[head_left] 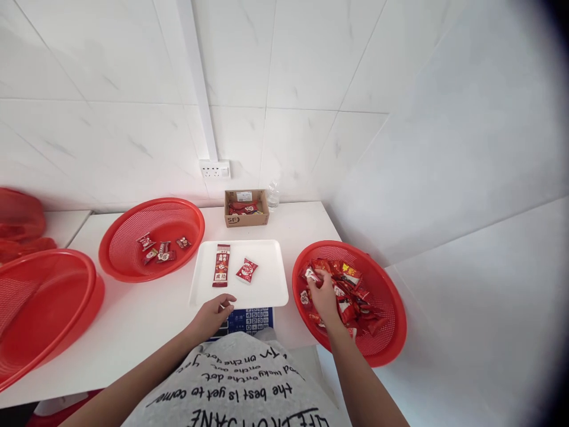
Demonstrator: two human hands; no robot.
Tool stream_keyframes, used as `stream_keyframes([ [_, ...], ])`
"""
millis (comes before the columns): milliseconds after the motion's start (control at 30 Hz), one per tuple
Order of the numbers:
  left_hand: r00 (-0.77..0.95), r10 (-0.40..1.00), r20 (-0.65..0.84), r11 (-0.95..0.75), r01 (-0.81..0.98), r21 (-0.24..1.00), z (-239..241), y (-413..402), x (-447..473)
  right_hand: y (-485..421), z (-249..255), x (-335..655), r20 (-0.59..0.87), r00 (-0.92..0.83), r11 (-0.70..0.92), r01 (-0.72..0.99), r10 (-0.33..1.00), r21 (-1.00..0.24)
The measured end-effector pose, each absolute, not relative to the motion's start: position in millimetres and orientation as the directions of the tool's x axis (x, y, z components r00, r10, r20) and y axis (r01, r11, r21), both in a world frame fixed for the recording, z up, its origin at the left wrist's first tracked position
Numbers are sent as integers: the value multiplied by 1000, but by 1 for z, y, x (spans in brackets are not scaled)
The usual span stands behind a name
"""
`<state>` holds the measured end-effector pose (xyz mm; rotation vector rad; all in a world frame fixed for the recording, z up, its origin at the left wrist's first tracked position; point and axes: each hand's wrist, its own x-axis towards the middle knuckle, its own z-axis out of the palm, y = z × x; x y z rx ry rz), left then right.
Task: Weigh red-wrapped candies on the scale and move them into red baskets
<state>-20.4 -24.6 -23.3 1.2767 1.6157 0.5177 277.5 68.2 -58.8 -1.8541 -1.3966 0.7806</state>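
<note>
Pinching a small red-and-white packet (312,275) between thumb and fingers, the right hand (325,296) is down inside the right-hand basket (395,323), a red mesh one at the right edge of the tabletop (133,320). Around and below the fingers lies a heap of mostly red packets (355,293), some overlapping. The hands are well apart: the left hand (216,314), holding nothing, is loosely curled at the near edge of the white tray (271,290); whether it touches the tray I cannot tell. On the tray, a long upright-printed sachet (221,267) lies toward the left edge and a smaller red sachet (247,270) lies tilted beside it, apart. A blue keypad (253,320) shows just under the tray's near edge. Behind the tray, near the tabletop's far edge, stands an open cardboard box (246,219) with red packages inside, and a clear plastic item (273,196) is just beside its right end. Toward the tabletop's far left corner, the far-left basket (200,228) contains a few small wrapped pieces (165,252); the near-left basket (91,270) is cut off by the view. A wall socket (214,170) is above the far edge.
</note>
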Motion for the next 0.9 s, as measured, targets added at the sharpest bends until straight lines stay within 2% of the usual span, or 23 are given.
stream_keyframes([
  [100, 38, 928, -371, 275, 602, 750, -22, -22, -19, 58, -45, 249, -132, 47, -139, 435, 990, -890],
  [200, 170, 972, -161, -25, 759, 651, -21, -15, -14, 51, -39, 221, -204, -160, -135, 364, 966, -921],
  [267, 308, 950, -50, -235, 811, 535, -24, -8, -11, 48, -39, 209, -203, -211, -121, 347, 956, -930],
  [333, 382, 923, -45, -327, 841, 432, -29, 0, -7, 46, -39, 205, -178, -197, -98, 359, 964, -928],
  [467, 371, 920, -129, -312, 890, 331, -41, 19, -6, 43, -41, 222, -142, -113, -89, 383, 983, -920],
  [567, 330, 929, -166, -270, 912, 308, -44, 32, -10, 39, -44, 248, -162, -4, -147, 394, 987, -907],
  [667, 294, 940, -173, -234, 925, 300, -44, 41, -12, 33, -50, 281, -193, 106, -220, 495, 975, -841],
  [800, 233, 967, -99, -194, 933, 304, -47, 40, -17, 25, -64, 329, -140, 227, -266, 762, 964, -591],
  [900, 69, 997, -42, -53, 949, 311, -54, 34, -24, 19, -78, 357, -171, 370, -408, 823, 913, -395],
])
